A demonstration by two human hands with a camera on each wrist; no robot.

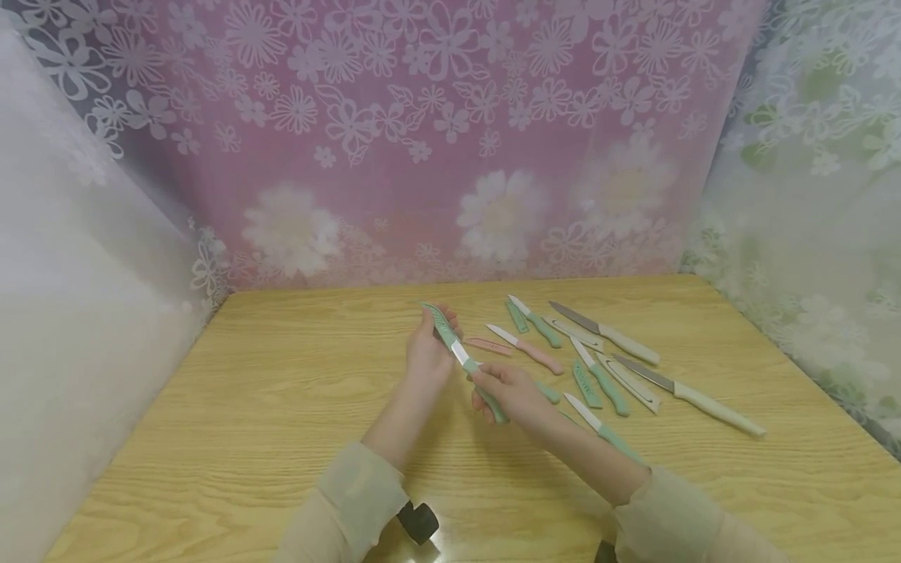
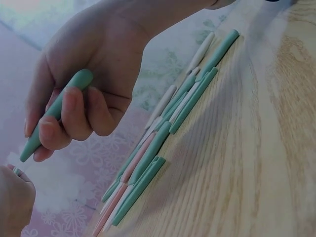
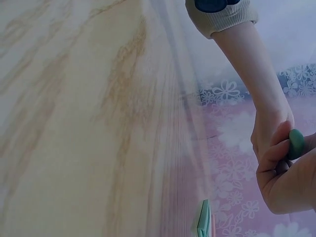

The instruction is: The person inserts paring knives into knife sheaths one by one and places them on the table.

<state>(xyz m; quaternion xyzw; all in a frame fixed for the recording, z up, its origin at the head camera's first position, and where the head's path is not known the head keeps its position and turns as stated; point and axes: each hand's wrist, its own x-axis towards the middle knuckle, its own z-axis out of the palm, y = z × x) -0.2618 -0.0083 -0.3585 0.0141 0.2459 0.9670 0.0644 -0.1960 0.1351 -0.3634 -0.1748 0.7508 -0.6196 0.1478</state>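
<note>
Both hands meet over the table around one small knife with a green handle. My right hand grips that handle, fingers curled round it, with the butt end sticking out. My left hand holds a green patterned blade cover between thumb and fingers. A short stretch of silver blade shows between cover and handle; the blade's tip is hidden at the cover. Only part of the left hand appears at the edge of the left wrist view.
To the right on the wooden table lie several uncovered knives, including a pink-handled knife, a green-handled knife and a long cream-handled knife. Among them are a green cover, a pink cover and a cream cover.
</note>
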